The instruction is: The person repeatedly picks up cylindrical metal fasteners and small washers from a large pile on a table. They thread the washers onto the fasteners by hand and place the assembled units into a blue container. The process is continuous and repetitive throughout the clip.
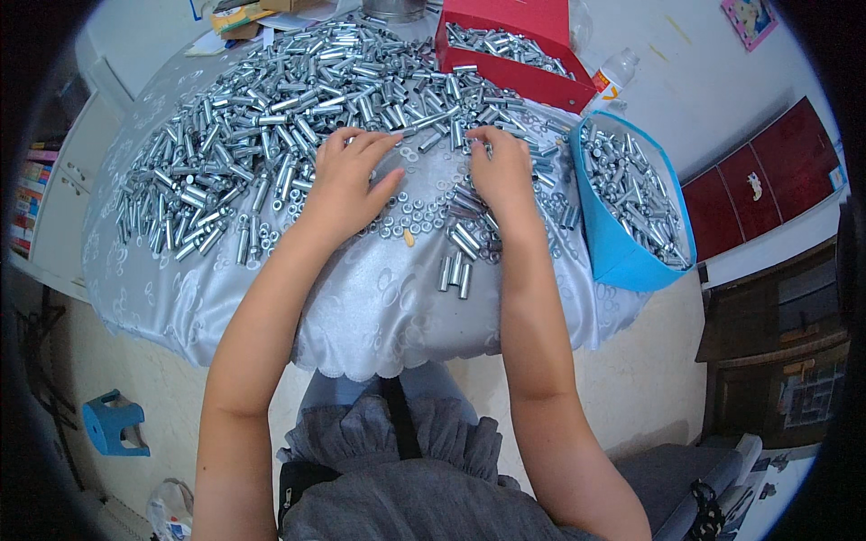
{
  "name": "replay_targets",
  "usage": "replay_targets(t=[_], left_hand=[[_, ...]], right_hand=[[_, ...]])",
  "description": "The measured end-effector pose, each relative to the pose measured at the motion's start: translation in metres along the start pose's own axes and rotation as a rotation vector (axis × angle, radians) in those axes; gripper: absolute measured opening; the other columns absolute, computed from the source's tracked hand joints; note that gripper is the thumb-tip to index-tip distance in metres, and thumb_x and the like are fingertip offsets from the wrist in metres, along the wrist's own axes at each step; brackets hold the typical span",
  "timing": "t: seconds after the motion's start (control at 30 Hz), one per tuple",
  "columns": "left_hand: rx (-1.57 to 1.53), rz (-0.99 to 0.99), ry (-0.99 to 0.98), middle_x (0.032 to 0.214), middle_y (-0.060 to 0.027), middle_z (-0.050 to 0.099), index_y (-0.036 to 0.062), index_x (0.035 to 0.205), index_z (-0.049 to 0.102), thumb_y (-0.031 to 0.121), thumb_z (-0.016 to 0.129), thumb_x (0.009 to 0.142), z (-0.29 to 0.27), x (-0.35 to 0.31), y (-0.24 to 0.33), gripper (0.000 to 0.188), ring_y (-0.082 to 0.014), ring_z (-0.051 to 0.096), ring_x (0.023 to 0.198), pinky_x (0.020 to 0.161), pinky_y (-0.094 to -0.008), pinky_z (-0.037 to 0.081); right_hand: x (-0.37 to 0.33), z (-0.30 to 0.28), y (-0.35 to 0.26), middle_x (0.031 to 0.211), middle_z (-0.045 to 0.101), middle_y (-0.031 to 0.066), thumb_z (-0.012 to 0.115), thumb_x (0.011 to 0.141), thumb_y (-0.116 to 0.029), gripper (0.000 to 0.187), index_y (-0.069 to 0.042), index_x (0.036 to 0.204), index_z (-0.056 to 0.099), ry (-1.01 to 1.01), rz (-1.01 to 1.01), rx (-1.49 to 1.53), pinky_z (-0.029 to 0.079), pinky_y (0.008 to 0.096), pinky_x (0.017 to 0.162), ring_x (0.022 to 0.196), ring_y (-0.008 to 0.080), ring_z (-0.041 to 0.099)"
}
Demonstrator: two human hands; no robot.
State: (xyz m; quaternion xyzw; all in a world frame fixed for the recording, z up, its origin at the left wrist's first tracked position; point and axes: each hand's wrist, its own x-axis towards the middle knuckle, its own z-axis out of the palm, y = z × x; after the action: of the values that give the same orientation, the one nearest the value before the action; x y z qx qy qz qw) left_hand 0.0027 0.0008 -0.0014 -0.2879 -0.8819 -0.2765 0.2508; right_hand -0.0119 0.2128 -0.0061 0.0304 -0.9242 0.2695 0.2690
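A big heap of small silver metal sleeves [271, 108] covers the far half of a table under a pale patterned cloth [379, 307]. My left hand [347, 180] lies palm down at the heap's near edge, fingertips on the sleeves. My right hand [501, 167] rests beside it, fingers curled among sleeves; whether it grips any I cannot tell. Small nuts and washers [410, 212] lie scattered between and below my hands. A few sleeves [456, 270] sit apart near the front edge.
A blue container [622, 252] holding sleeves hangs at the table's right edge. A red box [514, 72] with more sleeves stands at the back right, a plastic bottle [613, 77] beside it. A blue stool [113, 424] stands on the floor at lower left.
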Motion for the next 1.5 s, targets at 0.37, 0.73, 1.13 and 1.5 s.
replay_targets(t=[0.37, 0.73, 1.13, 1.5], left_hand=[[0.088, 0.161, -0.060, 0.111, -0.0062, 0.054, 0.0121, 0.107, 0.056, 0.002, 0.059, 0.071, 0.008, -0.001, 0.008, 0.037, -0.0298, 0.044, 0.109, 0.092, -0.0420, 0.034], [0.253, 0.120, -0.274, 0.112, -0.0108, 0.054, 0.0115, 0.112, 0.054, 0.016, 0.056, 0.077, 0.019, 0.019, 0.006, 0.035, -0.0315, 0.046, 0.106, 0.091, -0.0413, 0.036], [0.221, 0.124, 0.012, 0.105, -0.0076, 0.059, 0.0093, 0.102, 0.062, 0.016, 0.055, 0.076, 0.053, 0.010, 0.005, 0.027, -0.0292, 0.049, 0.099, 0.088, -0.0408, 0.036], [0.104, -0.015, -0.029, 0.107, -0.0083, 0.058, 0.0081, 0.096, 0.063, 0.027, 0.056, 0.078, 0.032, 0.012, 0.020, 0.027, -0.0306, 0.047, 0.102, 0.089, -0.0418, 0.035]], right_hand=[[-0.002, 0.029, 0.009, 0.119, 0.052, 0.0088, 0.047, 0.080, -0.010, 0.031, -0.009, 0.110, 0.057, -0.114, -0.218, -0.142, 0.029, 0.0407, 0.093, 0.113, 0.0265, 0.043], [-0.001, 0.017, 0.003, 0.103, 0.059, 0.0075, 0.048, 0.080, -0.013, 0.023, -0.007, 0.097, 0.062, -0.136, -0.097, -0.077, 0.036, 0.0407, 0.085, 0.096, 0.0273, 0.053], [-0.007, 0.020, -0.001, 0.108, 0.059, 0.0041, 0.047, 0.084, -0.027, 0.028, -0.012, 0.100, 0.063, -0.132, -0.081, -0.177, 0.028, 0.0425, 0.090, 0.103, 0.0243, 0.046], [-0.010, 0.018, -0.013, 0.100, 0.061, 0.0051, 0.045, 0.085, -0.030, 0.029, -0.010, 0.092, 0.066, -0.105, -0.089, -0.180, 0.025, 0.0429, 0.090, 0.099, 0.0299, 0.044]])
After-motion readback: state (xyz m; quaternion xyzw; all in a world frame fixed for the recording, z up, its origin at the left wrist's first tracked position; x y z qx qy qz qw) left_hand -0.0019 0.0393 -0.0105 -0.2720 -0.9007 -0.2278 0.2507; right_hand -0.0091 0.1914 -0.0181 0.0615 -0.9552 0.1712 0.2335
